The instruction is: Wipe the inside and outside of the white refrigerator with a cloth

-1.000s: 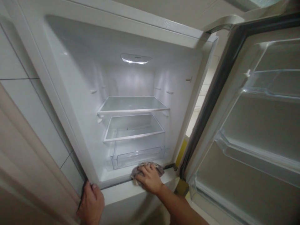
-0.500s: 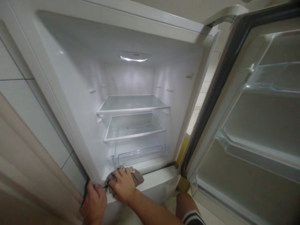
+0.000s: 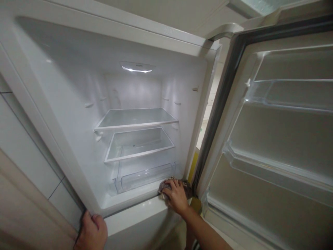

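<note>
An empty white fridge [image 3: 65, 114] stands open in front of me. My right hand [image 3: 176, 197] presses a grey-brown cloth [image 3: 186, 184] onto the bottom front ledge [image 3: 130, 199] of the compartment, at its right corner by the door hinge. Its fingers are curled over the cloth. My left hand [image 3: 91, 232] grips the lower left edge of the fridge frame, fingers wrapped round it.
Inside are two glass shelves [image 3: 135, 119] and a clear plastic drawer [image 3: 144, 177]. The open door [image 3: 273, 139] with clear bins fills the right side. A tiled wall [image 3: 20, 152] and a wooden panel [image 3: 23, 215] stand at the left.
My right hand slid the cloth along the bottom ledge, first to the left corner, then back to the right corner. The left hand kept its grip on the frame.
</note>
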Available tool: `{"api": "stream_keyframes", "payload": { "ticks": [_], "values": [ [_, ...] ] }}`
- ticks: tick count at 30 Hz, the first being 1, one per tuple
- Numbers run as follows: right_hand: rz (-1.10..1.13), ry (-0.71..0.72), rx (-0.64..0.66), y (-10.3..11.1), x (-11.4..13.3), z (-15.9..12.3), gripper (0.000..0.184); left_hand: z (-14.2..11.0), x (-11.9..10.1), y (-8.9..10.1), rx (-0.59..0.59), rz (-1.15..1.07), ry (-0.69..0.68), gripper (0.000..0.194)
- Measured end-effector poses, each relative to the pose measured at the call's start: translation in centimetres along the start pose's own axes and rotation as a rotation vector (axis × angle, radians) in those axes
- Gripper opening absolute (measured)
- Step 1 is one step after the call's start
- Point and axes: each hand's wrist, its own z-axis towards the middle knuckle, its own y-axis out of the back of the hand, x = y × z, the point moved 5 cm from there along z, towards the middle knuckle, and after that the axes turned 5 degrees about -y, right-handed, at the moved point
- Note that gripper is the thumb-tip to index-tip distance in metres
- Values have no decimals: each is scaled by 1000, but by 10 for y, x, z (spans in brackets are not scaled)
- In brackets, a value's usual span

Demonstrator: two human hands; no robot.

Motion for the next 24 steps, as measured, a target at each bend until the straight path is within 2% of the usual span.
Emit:
{"api": "stream_keyframes", "payload": {
  "ticks": [6, 14, 24],
  "values": [
    [36, -73, -36, 0, 2, -1, 38, 0, 2, -3, -40, -1, -12, 78],
    [31, -104, -10, 9, 8, -3, 36, 0, 1, -3, -42, 3, -6, 76],
    [55, -114, -17, 4, 6, -2, 36, 0, 2, -4, -81, 17, -39, 78]
  ]
}}
